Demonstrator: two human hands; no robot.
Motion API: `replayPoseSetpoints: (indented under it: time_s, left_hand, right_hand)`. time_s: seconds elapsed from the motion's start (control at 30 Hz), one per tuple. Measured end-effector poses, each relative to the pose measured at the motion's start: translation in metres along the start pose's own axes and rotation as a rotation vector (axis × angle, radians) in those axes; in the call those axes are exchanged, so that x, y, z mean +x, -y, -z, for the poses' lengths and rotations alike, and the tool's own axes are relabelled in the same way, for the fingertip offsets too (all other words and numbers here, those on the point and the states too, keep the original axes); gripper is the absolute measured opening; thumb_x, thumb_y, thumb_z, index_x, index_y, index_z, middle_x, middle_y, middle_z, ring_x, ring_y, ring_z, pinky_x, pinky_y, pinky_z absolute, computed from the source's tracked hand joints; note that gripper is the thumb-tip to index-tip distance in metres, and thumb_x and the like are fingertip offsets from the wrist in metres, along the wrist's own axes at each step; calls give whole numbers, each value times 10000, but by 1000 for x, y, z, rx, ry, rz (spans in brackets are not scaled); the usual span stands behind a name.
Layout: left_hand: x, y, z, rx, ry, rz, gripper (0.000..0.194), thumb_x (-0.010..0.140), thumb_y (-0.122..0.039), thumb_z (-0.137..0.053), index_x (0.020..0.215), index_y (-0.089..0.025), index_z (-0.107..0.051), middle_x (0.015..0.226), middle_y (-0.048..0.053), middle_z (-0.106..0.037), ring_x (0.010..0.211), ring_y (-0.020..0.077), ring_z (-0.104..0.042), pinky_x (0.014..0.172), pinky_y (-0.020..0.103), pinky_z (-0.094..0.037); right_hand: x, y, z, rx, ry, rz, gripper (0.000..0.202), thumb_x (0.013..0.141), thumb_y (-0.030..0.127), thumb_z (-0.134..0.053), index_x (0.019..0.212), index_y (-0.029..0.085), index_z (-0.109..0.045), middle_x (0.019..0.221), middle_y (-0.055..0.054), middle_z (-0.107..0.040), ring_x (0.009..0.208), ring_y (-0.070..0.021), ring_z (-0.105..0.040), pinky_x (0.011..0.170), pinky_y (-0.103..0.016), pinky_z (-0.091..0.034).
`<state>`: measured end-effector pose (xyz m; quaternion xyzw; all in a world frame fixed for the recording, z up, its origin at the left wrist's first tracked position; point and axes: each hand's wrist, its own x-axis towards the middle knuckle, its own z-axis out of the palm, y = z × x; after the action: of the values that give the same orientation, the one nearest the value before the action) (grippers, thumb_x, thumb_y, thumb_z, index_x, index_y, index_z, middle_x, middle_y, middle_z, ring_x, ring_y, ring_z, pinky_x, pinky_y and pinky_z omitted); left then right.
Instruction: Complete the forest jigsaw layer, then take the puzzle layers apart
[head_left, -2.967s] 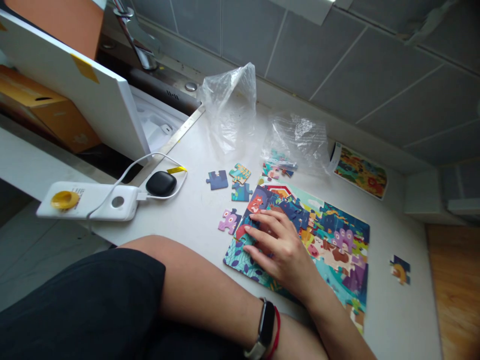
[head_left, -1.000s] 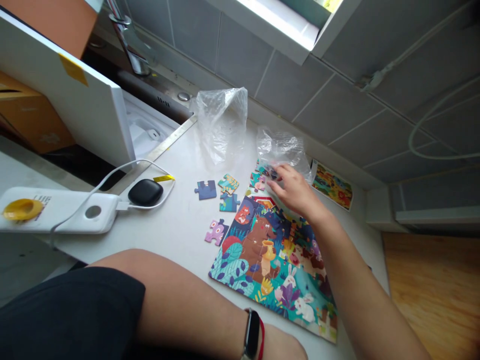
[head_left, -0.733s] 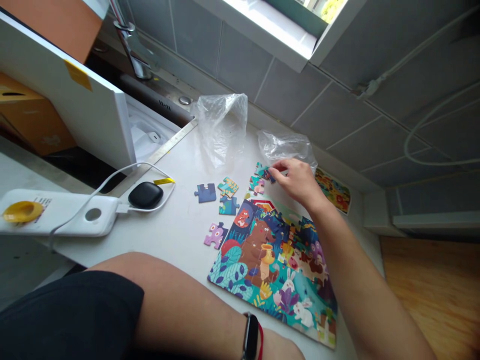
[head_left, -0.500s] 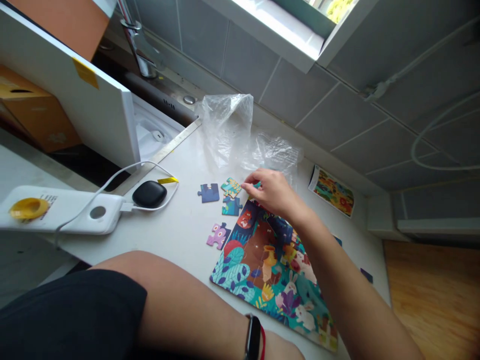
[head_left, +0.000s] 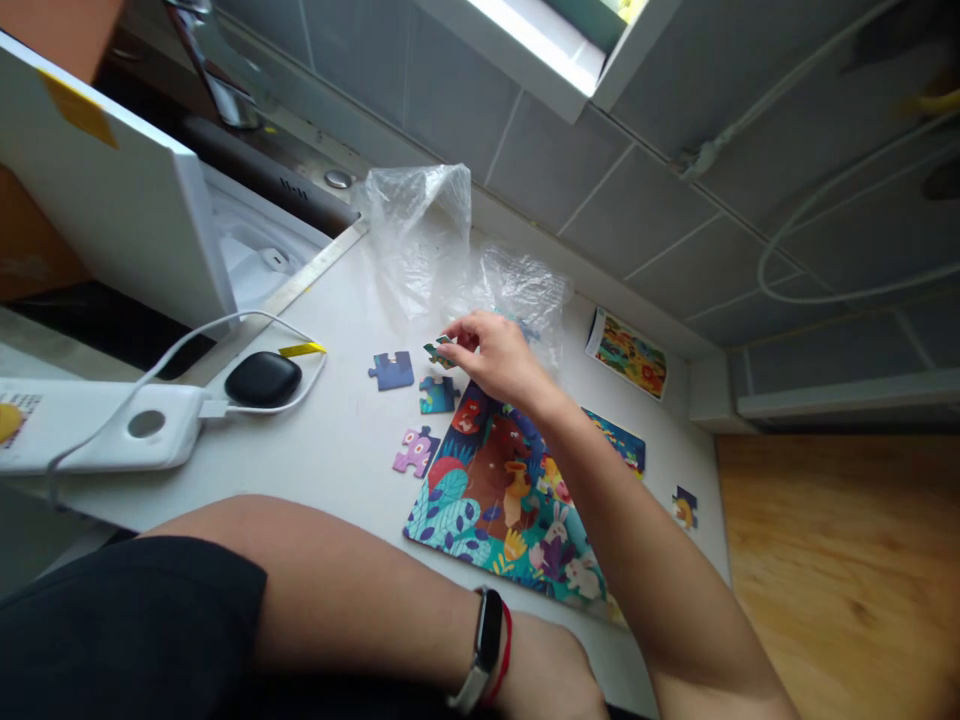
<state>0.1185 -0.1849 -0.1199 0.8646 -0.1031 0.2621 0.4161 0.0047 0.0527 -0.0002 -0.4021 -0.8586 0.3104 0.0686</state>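
My right hand [head_left: 499, 360] pinches a small green and yellow puzzle piece [head_left: 438, 353] between thumb and fingers, tilted up off the counter. Just below it lies a blue puzzle piece [head_left: 438, 395]. To the left is a dark blue piece [head_left: 391, 370], and a pink piece with round eyes [head_left: 415, 452] rests by the puzzle's left edge. The partly joined puzzle [head_left: 480, 490], with a brown bear and white rabbits, lies under my right forearm. My left hand [head_left: 551, 665], with a black band at its wrist, is at the bottom edge; its fingers are hidden.
Crumpled clear plastic bags [head_left: 420, 240] lie behind the pieces. A picture leaflet [head_left: 628, 352], a joined puzzle section [head_left: 619, 440] and a loose piece [head_left: 685, 508] are at right. A white power strip [head_left: 97, 425], its cable and a black case [head_left: 262, 380] sit at left.
My right hand has taken hold of the green and yellow piece and lifted it from beside the blue one. The whole view has shifted, showing more of the counter's right side.
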Motion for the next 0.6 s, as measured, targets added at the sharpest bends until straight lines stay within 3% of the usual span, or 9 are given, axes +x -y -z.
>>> replayPoseSetpoints:
  time_s: [0.03,0.17,0.3,0.43,0.6]
  left_hand:
    - [1,-3,2,-5,2,-12,337,794,-235,-743,539,-249,-523,744,-10,-751,718,182,-734,483,270,-500]
    - [-4,-24,13,146,-110,55,295,845,-335,-731,613,-272,-561,680,-27,-742,659,206,-717,482,350,-463]
    - [-8,-38,24,249,-97,90,271,849,-380,-794,685,-250,-623,726,-35,-767,638,184,-707,520,344,-496]
    - [-8,-41,31,281,-98,91,238,867,-371,-800,726,-243,-658,746,-45,-775,623,166,-692,549,329,-517]
    - [-8,-42,35,274,-97,73,226,882,-359,-792,736,-242,-665,742,-35,-776,611,164,-679,567,322,-522]
  right_hand:
    - [-7,-3,10,66,-15,-5,83,945,224,-735,957,149,-768,856,-37,-702,778,-148,-626,793,-319,-495]
    - [-59,-26,53,272,-129,-100,172,908,292,-763,993,146,-731,872,-26,-698,747,-130,-639,715,-295,-510]
    - [-138,-55,74,300,-249,-227,500,877,344,-770,1350,208,-681,942,-14,-689,731,-134,-646,679,-291,-550]
    - [-224,-73,63,253,-340,-381,375,926,438,-733,1222,213,-780,1128,-90,-737,843,-175,-694,723,-309,-605]
    - [-310,-80,31,373,-399,-601,373,872,556,-782,1003,207,-798,990,-103,-778,736,-208,-722,595,-305,-637]
